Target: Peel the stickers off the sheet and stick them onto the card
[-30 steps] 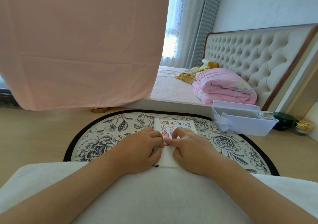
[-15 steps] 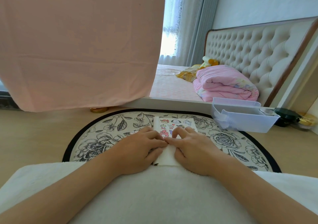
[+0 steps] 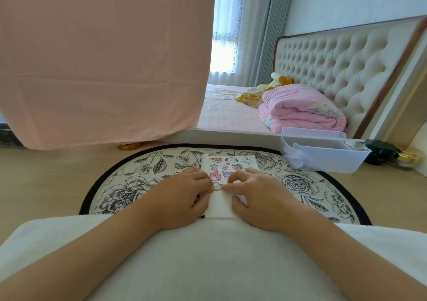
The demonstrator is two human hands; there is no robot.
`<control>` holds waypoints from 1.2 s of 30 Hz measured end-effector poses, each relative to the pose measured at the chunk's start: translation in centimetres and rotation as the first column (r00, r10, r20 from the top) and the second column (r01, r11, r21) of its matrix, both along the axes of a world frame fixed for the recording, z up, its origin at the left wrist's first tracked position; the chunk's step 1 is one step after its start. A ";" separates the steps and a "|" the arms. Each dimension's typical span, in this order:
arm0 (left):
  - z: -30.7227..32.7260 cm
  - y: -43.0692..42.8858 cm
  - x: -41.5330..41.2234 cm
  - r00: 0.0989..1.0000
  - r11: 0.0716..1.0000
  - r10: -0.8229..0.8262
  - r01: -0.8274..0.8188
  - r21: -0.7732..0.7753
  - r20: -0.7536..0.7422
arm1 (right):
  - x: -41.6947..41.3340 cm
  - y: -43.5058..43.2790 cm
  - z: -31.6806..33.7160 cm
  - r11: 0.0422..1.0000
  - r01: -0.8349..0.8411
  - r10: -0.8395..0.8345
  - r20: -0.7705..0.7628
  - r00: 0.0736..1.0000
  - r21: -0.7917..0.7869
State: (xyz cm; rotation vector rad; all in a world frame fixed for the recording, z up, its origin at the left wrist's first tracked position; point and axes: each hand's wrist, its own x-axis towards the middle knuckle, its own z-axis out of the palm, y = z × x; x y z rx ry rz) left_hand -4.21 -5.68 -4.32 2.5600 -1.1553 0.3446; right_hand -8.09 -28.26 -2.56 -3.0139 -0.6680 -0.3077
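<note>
**Grips narrow on one sticker**

The left hand (image 3: pixel 182 194) pinches the sticker sheet (image 3: pixel 232 165) at its 9 o'clock edge, steadying it. The right hand (image 3: pixel 258 192) pinches at a sticker (image 3: pixel 217 187) at 6 o'clock. The white card (image 3: pixel 219 206) lies nearer, ready, on the floral mat (image 3: pixel 129 185).

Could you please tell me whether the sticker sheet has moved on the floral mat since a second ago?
No. The sticker sheet lies as before on the floral mat, its far edge still just short of the mat's black rim.
</note>
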 end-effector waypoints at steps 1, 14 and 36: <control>0.0 0.0 0.1 1.000 1.000 0.000 0.000 0.008 0.012 | 0.1 0.0 -0.1 1.000 -0.004 0.004 0.004 1.000 0.005; -0.1 0.6 0.3 1.000 1.000 -0.002 0.002 -0.023 -0.019 | 0.5 -0.2 -0.5 0.997 -0.062 0.063 -0.012 0.998 0.043; 0.2 -0.4 -0.2 0.993 0.992 0.108 -0.111 0.066 0.049 | 0.8 0.5 -0.4 0.999 -0.022 0.024 -0.043 0.999 0.046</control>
